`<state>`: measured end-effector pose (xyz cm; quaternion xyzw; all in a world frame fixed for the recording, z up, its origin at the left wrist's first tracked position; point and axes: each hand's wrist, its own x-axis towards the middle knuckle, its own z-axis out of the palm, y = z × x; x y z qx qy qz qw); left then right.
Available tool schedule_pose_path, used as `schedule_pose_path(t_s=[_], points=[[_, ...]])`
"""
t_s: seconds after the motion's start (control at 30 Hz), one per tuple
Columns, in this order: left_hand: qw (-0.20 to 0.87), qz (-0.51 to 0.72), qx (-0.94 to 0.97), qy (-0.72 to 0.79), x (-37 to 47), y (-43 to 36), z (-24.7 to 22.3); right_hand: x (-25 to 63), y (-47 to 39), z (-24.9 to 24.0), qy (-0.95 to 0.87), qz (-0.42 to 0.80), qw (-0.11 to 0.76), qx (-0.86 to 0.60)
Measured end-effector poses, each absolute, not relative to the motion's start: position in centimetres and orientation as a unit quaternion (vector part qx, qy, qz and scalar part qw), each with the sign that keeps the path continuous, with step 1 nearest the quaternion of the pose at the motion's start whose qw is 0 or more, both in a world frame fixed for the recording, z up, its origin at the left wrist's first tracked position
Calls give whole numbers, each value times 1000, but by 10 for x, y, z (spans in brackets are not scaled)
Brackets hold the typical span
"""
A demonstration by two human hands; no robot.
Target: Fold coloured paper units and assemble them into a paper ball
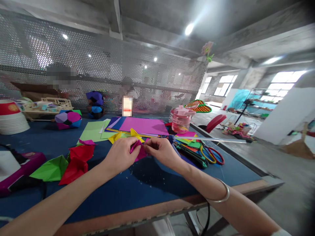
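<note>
Between my two hands, above the blue table, is a folded magenta paper piece (140, 155). My left hand (122, 153) pinches its left part, with the fingers curled over the paper. At its right edge, the fingertips of my right hand (161, 151) are pressed together on the paper. Yellow folded paper (135, 133) shows just behind my hands. Red folded pieces (78, 162) and a green one (51, 168) lie to the left. Behind are stacked coloured sheets (145, 125), purple on top.
Scissors (213, 155) and a green-black cutter (193, 156) lie right of my right hand, near a pink jug (181, 119). Paper cups (12, 118), a purple tool (22, 170) and a paper ball (68, 119) stand left. The table's wooden edge (147, 209) runs in front.
</note>
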<state>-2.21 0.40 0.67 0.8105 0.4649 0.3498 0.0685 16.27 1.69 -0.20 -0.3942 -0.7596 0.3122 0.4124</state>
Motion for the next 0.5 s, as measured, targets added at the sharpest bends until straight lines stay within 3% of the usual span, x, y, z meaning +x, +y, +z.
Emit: schedule_pose_path(t_s=[0.5], points=[[95, 329, 832, 437, -18, -2, 5, 165, 16, -8, -773, 241, 405, -426]])
